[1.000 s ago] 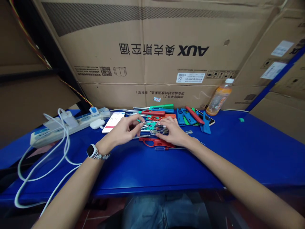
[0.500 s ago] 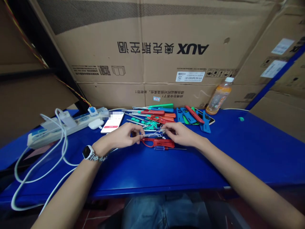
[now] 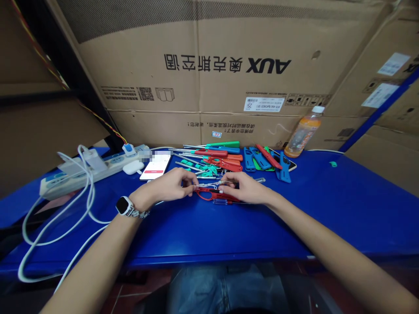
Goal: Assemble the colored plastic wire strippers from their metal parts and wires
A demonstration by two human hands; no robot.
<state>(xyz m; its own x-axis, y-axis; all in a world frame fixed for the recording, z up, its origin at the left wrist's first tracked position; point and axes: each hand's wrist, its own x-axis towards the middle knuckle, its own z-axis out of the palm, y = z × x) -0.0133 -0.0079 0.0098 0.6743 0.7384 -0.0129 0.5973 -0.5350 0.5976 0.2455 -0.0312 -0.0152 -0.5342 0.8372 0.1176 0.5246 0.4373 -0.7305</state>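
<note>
white wires [image 3: 211, 186] held near a red casing [image 3: 225, 197]
one end is pinched by the left hand [image 3: 178, 184], a small part [image 3: 223, 182] by the right hand [image 3: 245, 187]

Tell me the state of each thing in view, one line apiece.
Left hand: fingers pinched on thin white wires
Right hand: fingers closed around a small part, details unclear
Phone beside the power strip: lying flat, screen lit
Power strip: plugs inserted
Drink bottle: standing, cap on
Watch: strapped on, screen dark
Screwdriver: lying on the blue table
</note>
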